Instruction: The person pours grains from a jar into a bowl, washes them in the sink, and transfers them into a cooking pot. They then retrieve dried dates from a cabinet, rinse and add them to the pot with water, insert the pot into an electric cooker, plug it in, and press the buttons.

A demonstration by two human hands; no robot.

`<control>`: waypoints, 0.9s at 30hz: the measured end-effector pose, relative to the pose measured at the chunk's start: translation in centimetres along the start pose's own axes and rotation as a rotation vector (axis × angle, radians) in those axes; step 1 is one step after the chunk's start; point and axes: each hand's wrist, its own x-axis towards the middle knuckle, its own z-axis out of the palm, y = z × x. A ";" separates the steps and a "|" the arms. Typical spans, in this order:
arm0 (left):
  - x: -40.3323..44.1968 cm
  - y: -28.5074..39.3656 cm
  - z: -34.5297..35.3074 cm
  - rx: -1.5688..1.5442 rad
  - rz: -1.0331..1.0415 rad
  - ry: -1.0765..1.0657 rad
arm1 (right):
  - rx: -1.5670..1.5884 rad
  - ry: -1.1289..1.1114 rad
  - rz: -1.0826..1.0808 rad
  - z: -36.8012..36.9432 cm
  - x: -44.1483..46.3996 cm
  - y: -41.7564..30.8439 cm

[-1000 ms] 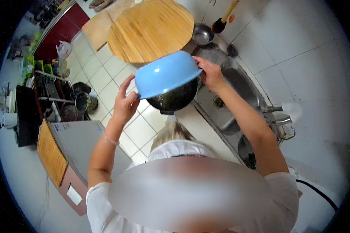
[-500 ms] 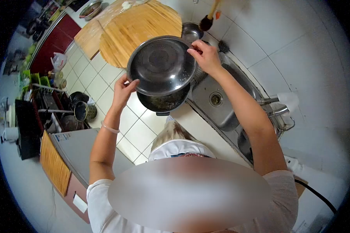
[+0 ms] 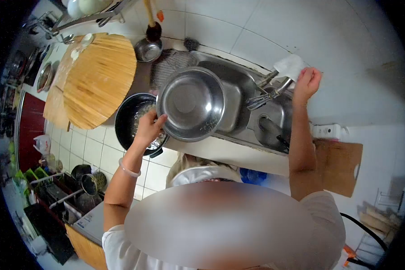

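My left hand (image 3: 149,130) grips the near-left rim of a shiny metal basin (image 3: 191,103), thumb over the edge. The basin is tilted and hangs over the left side of the sink (image 3: 234,105). Just behind that hand stands a dark pot (image 3: 123,119) with pale bits and liquid inside, partly covered by hand and basin. My right hand (image 3: 308,84) is raised at the wall, fingers curled, beside the faucet (image 3: 281,87) and the white cloth (image 3: 289,66) on it. What its fingers hold, if anything, is hidden.
A round wooden board (image 3: 99,81) lies on the counter at left, near a small metal bowl (image 3: 148,50). A brush (image 3: 153,31) hangs on the wall. A cutting board (image 3: 337,166) leans at right. Racks of kitchenware (image 3: 63,189) stand lower left.
My right hand has let go of the basin and moved right to the faucet. My left hand keeps the basin, now by the sink. The view has turned toward the sink.
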 end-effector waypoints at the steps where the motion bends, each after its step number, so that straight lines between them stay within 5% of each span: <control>1: 1.3 -0.8 0.6 0.137 0.034 -0.044 | -0.122 0.029 0.043 -1.4 -0.5 2.5; 5: 4.7 -1.8 4.8 0.214 0.013 -0.189 | -0.059 0.209 0.159 -2.6 -3.7 7.2; 7: 5.6 -2.0 7.1 0.104 -0.076 -0.254 | -0.960 -0.172 0.183 -2.6 -5.9 11.3; 9: 6.5 -2.0 9.4 -0.023 -0.155 -0.302 | -0.882 -0.537 0.046 -2.5 -8.5 17.0; 11: 6.7 -2.1 11.1 -0.293 -0.291 -0.372 | -0.619 -0.480 0.237 -1.5 -11.0 26.1; 13: 6.9 -2.1 12.7 -0.284 -0.289 -0.369 | -0.352 -0.413 0.422 -1.3 -11.9 27.7; 18: 8.2 -4.3 15.4 -0.336 -0.279 -0.344 | -0.385 -0.485 0.383 -0.2 -13.2 23.1; 19: 8.7 -3.6 15.4 -0.121 -0.368 -0.343 | -0.248 -0.477 0.465 0.2 -13.2 23.1; 23: 8.8 -4.4 16.6 -0.267 -0.384 -0.352 | 0.072 -0.332 0.692 0.6 -13.9 24.4; 27: 8.9 -4.5 17.1 -0.265 -0.414 -0.340 | -0.140 -0.421 0.494 0.7 -13.5 23.6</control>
